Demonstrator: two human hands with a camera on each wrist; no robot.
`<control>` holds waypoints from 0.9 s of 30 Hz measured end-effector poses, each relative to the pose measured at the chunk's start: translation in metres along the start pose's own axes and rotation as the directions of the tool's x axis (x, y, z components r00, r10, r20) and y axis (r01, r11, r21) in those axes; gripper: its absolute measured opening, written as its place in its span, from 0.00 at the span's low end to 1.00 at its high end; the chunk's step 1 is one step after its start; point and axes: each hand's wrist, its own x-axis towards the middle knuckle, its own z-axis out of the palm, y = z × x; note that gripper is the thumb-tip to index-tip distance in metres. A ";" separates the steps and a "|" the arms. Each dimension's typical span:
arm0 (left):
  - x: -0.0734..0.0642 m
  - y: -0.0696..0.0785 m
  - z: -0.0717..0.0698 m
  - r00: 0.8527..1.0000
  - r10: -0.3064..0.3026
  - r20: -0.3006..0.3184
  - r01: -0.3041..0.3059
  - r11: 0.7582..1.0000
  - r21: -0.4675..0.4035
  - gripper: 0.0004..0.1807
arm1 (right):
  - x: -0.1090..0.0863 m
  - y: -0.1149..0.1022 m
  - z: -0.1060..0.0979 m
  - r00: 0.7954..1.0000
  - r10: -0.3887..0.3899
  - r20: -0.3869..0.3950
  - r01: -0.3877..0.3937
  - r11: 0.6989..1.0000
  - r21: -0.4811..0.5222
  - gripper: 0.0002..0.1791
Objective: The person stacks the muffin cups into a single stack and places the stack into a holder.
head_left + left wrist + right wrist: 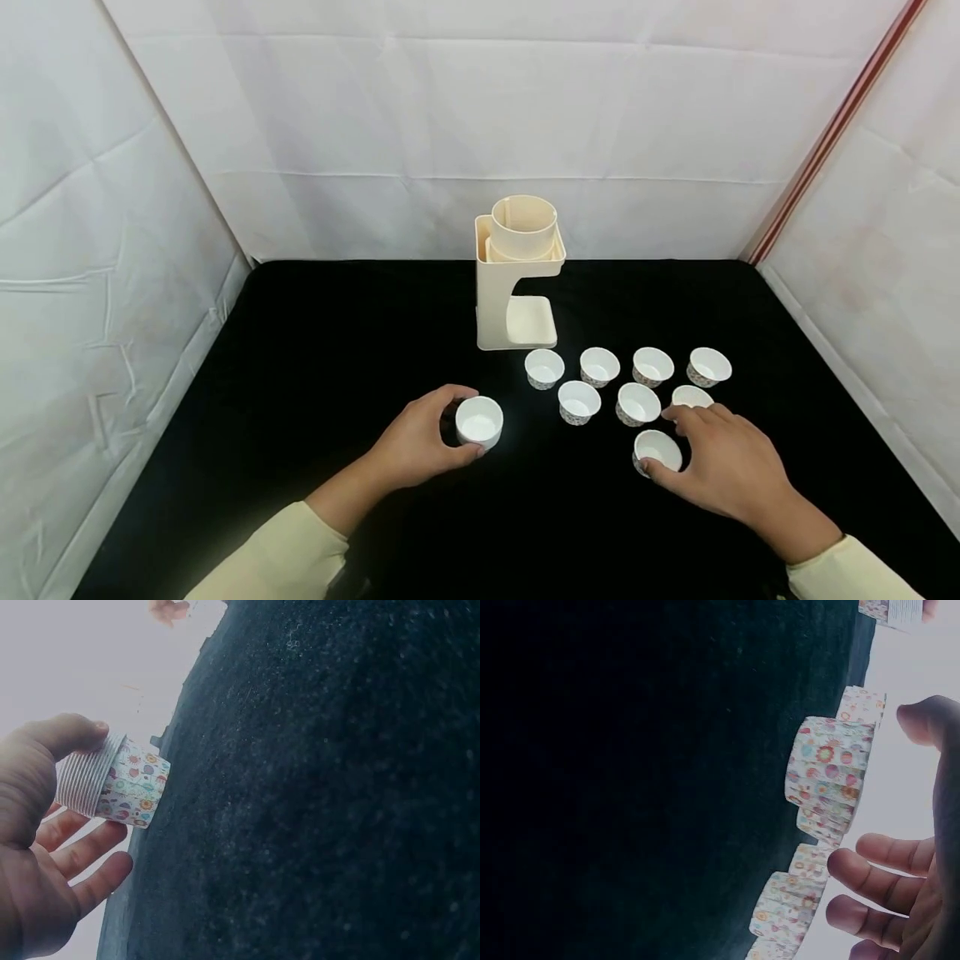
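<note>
Worked on a black cloth (315,350), walled in by white sheeting (112,250) on the left, back and right. Wide bare stretch of cloth open to the left of the left hand (416,437) and along the near edge; more bare cloth between the two hands. Tighter on the right, with a cluster of seven small cups (633,404) in two rows between the right hand (723,462) and a cream stand (517,275) upright near the back middle, with a round holder on top and a small shelf below.

Gripped by the left hand: a single paper cup (478,422), upright on the cloth, left of the cluster and well apart from it. Thumb and fingers curled round its sides; seen from the left wrist, thumb on the ribbed white rim, other fingers loosely spread below. White inside, with a coloured print of small figures round the outside wall (135,791).

Reached by the right hand: the nearest cup (657,450), in front of the cluster, upright, thumb tip at its near side. Fingers parted and gently bent beside it in the right wrist view; not clamped. Same flowery print on white.
</note>
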 end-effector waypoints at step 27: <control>-0.001 -0.002 -0.001 1.000 0.004 0.003 -0.004 1.000 -0.022 0.36 | 0.007 -0.013 -0.008 0.989 -0.050 -0.136 0.056 0.998 0.039 0.29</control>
